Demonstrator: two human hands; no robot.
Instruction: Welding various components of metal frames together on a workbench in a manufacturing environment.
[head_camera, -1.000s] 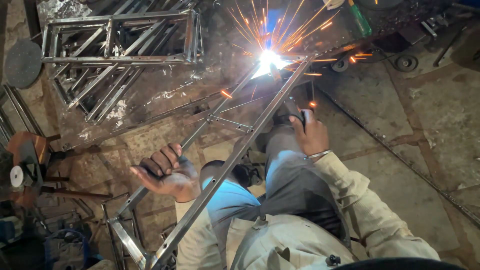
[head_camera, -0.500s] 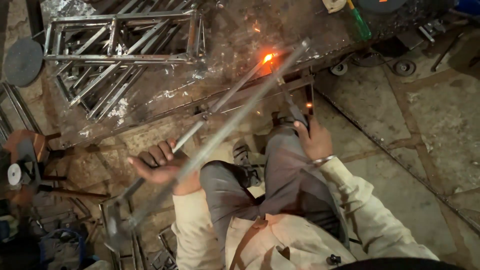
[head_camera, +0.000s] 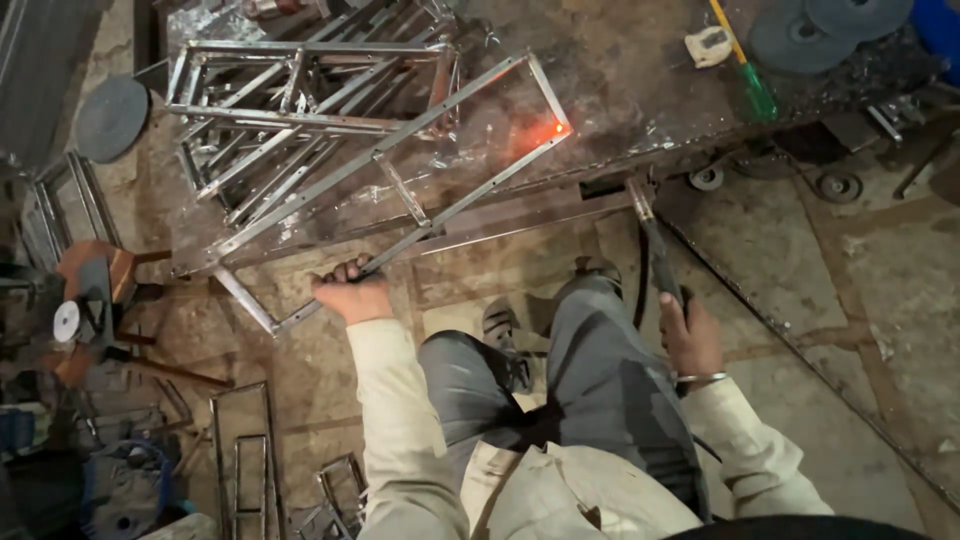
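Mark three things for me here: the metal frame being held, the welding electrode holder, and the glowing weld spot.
metal frame (head_camera: 400, 190), head view, on the middle cross bar.
welding electrode holder (head_camera: 660, 262), head view, on the dark handle above the right hand.
glowing weld spot (head_camera: 545, 130), head view, at the orange glow on the frame's far corner.

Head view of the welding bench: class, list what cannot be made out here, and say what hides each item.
- Left hand: its fingers curl under the long rectangular steel frame, so the grip's underside is hidden.
- Right hand: holds the dark welding electrode holder; whether a rod sits in its tip is too small to tell.
- Grey grinding discs: cut off by the top edge.
- Glowing orange weld spot: the seam is lost in glare.
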